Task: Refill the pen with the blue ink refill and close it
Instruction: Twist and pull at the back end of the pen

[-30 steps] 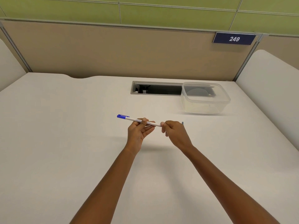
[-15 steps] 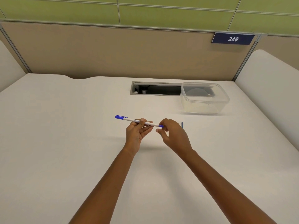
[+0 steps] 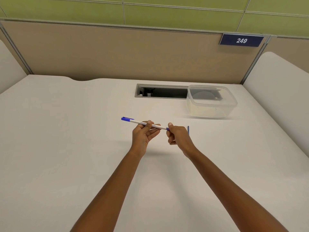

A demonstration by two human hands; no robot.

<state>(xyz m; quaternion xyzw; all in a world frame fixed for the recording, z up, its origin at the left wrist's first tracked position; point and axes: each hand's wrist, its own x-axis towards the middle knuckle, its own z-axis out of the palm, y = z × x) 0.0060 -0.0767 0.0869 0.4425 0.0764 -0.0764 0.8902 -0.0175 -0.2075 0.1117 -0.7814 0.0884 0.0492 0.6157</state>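
My left hand (image 3: 143, 133) curls thumb and fingers round the middle of the pen (image 3: 137, 121), holding it above the table (image 3: 66, 148), its blue cap out to the left of that grip. My right hand (image 3: 177, 136) pinches the pen's blue end just right of it. A thin blue stick (image 3: 188, 130) lies on the table just past this pinch, with a clear tub (image 3: 212, 102) farther behind.

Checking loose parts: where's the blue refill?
Head view: the blue refill lies on the desk, just right of the right hand, in front of the clear container.
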